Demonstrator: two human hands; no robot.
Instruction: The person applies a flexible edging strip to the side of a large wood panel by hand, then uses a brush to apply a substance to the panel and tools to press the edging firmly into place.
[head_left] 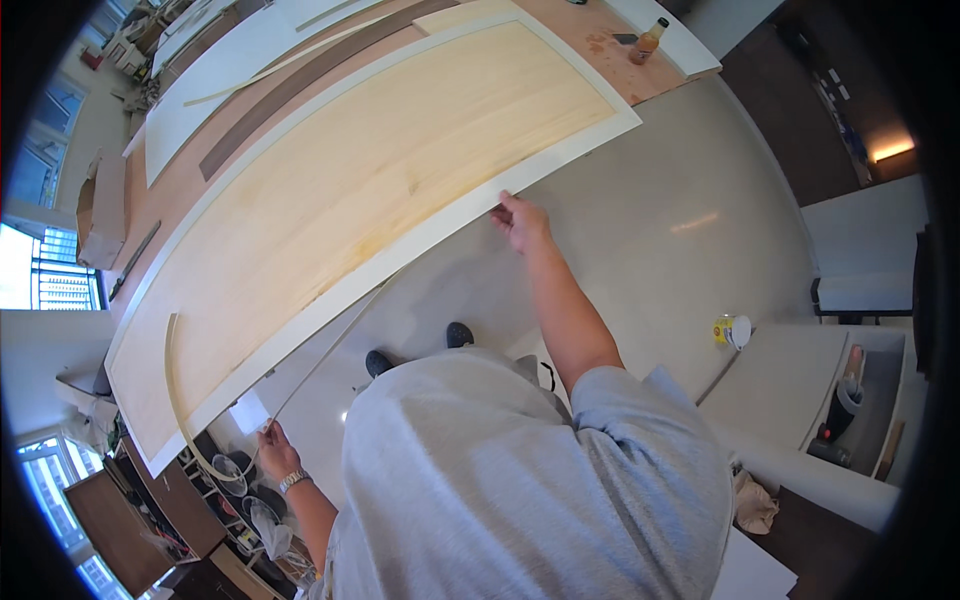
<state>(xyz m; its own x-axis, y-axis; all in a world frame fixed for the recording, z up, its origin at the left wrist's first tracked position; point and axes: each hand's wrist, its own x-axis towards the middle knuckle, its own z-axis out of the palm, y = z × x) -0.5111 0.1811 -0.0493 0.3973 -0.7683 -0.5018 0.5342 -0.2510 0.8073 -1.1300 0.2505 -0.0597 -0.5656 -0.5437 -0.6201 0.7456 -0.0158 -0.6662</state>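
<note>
A long pale wooden panel (400, 150) with a white border lies across the workbench, overhanging it toward me. My right hand (521, 222) is closed on the panel's near edge, right of the middle; what its fingertips hold underneath is partly hidden. My left hand (275, 448) is below the panel's left part, pinching a thin pale strip (330, 348). This strip runs diagonally up to the panel's edge and loops near the left end, where a curved length (171, 370) lies over the panel.
The workbench (570, 28) carries a bottle (645, 43), white boards and a brown strip (240, 125). A cardboard box (98, 210) stands left. On the floor (700, 200) are my feet and a tin (732, 331). A white open unit (760, 390) is right; cluttered shelving stands lower left.
</note>
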